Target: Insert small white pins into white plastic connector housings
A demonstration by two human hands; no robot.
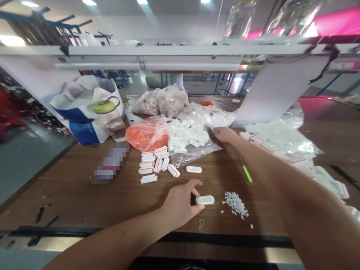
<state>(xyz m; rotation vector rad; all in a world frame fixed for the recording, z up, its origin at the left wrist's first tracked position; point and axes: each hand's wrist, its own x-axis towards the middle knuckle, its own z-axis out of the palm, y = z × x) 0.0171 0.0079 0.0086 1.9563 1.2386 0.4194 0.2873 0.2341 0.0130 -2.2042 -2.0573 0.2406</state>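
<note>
My left hand (185, 200) is near the front of the table, its thumb and a finger closed on the end of a small white slotted plastic piece (205, 200). My right hand (225, 135) reaches forward to the edge of a clear plastic bag with white parts (188, 135); its fingertips are hard to make out. To the right of the held piece lies a heap of tiny white bits (235, 204). Several white pieces, many with orange edges (146, 164), are grouped beyond my left hand. One more white piece (194, 169) lies apart from them.
An orange-filled bag (146, 135) and clear bags of white parts (160, 101) stand behind. A green-handled tool (247, 174) lies under my right arm. More bagged parts (284, 138) are at right. A blue-white bag (87, 127) stands at left, beneath a shelf (180, 50).
</note>
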